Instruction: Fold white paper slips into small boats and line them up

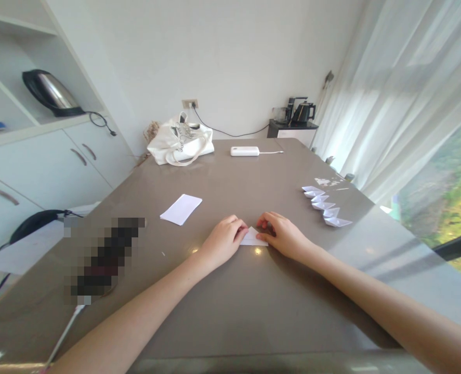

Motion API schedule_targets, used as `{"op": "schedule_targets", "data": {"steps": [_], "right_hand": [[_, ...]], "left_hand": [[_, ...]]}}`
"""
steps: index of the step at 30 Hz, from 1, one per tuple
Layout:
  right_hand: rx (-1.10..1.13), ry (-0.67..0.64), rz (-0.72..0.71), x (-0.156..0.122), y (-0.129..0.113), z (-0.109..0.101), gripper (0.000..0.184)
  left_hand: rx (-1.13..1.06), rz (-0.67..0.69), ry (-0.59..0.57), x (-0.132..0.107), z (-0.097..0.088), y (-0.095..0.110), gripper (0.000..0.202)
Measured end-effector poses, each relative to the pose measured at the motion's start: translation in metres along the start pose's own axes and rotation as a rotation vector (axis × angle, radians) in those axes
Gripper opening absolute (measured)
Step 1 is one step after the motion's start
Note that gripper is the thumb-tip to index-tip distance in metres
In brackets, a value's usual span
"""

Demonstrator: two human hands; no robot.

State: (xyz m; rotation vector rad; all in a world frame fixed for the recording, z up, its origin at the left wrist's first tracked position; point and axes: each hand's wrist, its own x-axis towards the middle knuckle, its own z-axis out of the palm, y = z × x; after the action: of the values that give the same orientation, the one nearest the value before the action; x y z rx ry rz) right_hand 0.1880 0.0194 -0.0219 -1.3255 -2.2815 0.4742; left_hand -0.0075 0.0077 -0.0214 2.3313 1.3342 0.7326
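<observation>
A small folded piece of white paper [252, 238] with a pointed top lies on the brown tabletop [230, 301] between my hands. My left hand [225, 238] pinches its left side, thumb and fingers closed together. On its right side rests the thumb of my right hand [284, 235], whose fingers curl in an arch above the table with a gap between them and the thumb. Several folded paper boats [326, 206] stand in a row to the right. A stack of white paper sheets [181, 209] lies left of my hands.
At the far edge are a white handbag [181, 141] and a white power bank [245, 151] with a short cable. Paper scraps [327, 182] lie beyond the boats. A pixelated dark object [105, 259] with a white cable [64, 332] occupies the left side. A curtain [374, 93] hangs at right.
</observation>
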Motion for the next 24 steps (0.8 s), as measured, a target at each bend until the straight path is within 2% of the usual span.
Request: {"op": "schedule_targets", "data": {"steps": [7,14,19,24], "right_hand": [[-0.006,-0.017,0.052,0.0,0.003,-0.002,0.015],[-0.016,-0.058,0.126,0.0,0.013,-0.013,0.025],[0.018,-0.067,0.109,-0.001,0.008,-0.013,0.022],[0.027,-0.019,0.037,-0.006,-0.007,-0.003,0.015]], "left_hand": [[-0.072,-0.146,0.015,0.002,0.005,0.003,0.012],[-0.042,-0.176,0.018,0.002,0.003,0.003,0.011],[-0.031,-0.215,0.014,0.001,0.001,0.005,0.013],[-0.05,-0.203,0.023,0.002,0.002,0.002,0.017]]}}
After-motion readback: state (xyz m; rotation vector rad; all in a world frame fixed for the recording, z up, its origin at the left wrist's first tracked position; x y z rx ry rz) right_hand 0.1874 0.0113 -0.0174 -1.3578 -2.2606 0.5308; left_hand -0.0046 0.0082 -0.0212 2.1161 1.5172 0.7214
